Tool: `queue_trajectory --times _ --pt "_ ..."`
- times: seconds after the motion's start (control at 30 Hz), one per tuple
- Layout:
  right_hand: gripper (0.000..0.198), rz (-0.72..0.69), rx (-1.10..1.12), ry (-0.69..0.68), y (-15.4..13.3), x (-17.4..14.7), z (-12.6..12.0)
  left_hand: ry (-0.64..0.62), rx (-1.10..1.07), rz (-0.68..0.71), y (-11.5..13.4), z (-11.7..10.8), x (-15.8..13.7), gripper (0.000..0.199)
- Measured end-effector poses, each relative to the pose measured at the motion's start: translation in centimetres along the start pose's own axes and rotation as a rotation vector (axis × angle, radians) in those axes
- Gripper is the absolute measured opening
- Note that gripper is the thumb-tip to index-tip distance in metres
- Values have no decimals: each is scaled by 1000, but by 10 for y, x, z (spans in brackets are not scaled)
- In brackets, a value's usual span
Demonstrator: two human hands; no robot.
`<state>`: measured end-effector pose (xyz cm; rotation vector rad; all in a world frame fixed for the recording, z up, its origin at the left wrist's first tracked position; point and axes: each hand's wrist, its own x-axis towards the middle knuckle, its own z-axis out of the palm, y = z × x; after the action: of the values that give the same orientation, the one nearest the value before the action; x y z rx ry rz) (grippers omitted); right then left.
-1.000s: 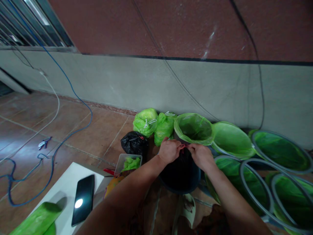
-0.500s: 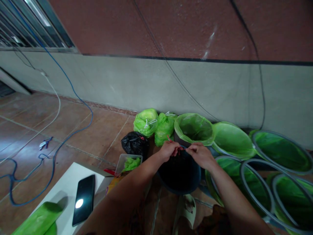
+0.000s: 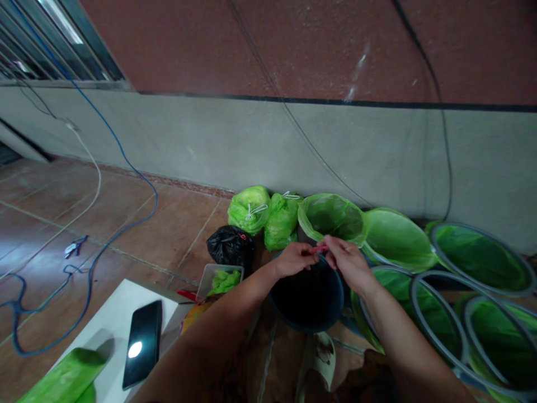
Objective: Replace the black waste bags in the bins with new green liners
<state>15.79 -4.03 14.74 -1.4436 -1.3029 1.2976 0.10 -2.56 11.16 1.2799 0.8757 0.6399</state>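
My left hand (image 3: pixel 293 259) and my right hand (image 3: pixel 347 261) meet over the far rim of a dark blue bucket (image 3: pixel 308 302) that holds a black bag. Between their fingertips they pinch a thin red tie (image 3: pixel 319 249). Both hands are closed on it, the right one slightly higher. Just behind the hands stands an open container lined with a green bag (image 3: pixel 331 219).
Two tied green bags (image 3: pixel 265 212) and a tied black bag (image 3: pixel 230 246) sit by the wall. Green-lined round hoops (image 3: pixel 457 280) lie at the right. A clear tub with green material (image 3: pixel 221 279), a phone (image 3: pixel 142 342) on a white board and blue cable (image 3: pixel 84 268) are at the left.
Both hands have risen a little from the bag's mouth towards the bucket's far rim. The red tie now shows stretched between the fingertips.
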Motion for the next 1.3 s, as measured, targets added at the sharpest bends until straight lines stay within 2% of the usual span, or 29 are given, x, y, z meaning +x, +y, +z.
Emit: queue_trajectory --times 0.07,0.1,0.23,0.3,0.37,0.47,0.57,0.63,0.73,0.87,0.97,1.1,1.3 --pt "43 66 151 50 1 1 0 -19 2 42 -2 1 1 22" --pt "41 87 169 22 3 2 0 -39 -5 63 -3 2 2 23" --pt "42 78 26 -281 14 3 -1 -49 -18 125 -5 4 3 18" --pt "41 35 -52 -341 18 3 -2 4 -15 105 -6 4 4 11" --pt "35 13 -127 -335 19 4 -3 74 -18 48 -7 3 5 4" --pt "26 27 -301 -286 18 4 -6 157 -61 -52 -6 2 5 5" --pt "27 44 -500 -194 15 4 -7 241 -173 -127 -4 1 4 4" --pt "28 60 -546 -194 15 3 -7 269 -201 -142 -3 0 4 4" --pt "26 103 -536 -243 19 4 -8 245 -74 -84 -4 -4 3 9" --pt "23 93 -544 -253 27 8 -10 179 246 17 -6 -7 4 11" --pt "22 79 -548 -263 29 10 -10 185 442 72 -5 -7 4 18" --pt "19 62 -517 -282 28 9 -7 214 531 187 -3 -2 1 31" --pt "20 91 -423 -246 23 6 0 269 508 315 -3 7 -3 29"
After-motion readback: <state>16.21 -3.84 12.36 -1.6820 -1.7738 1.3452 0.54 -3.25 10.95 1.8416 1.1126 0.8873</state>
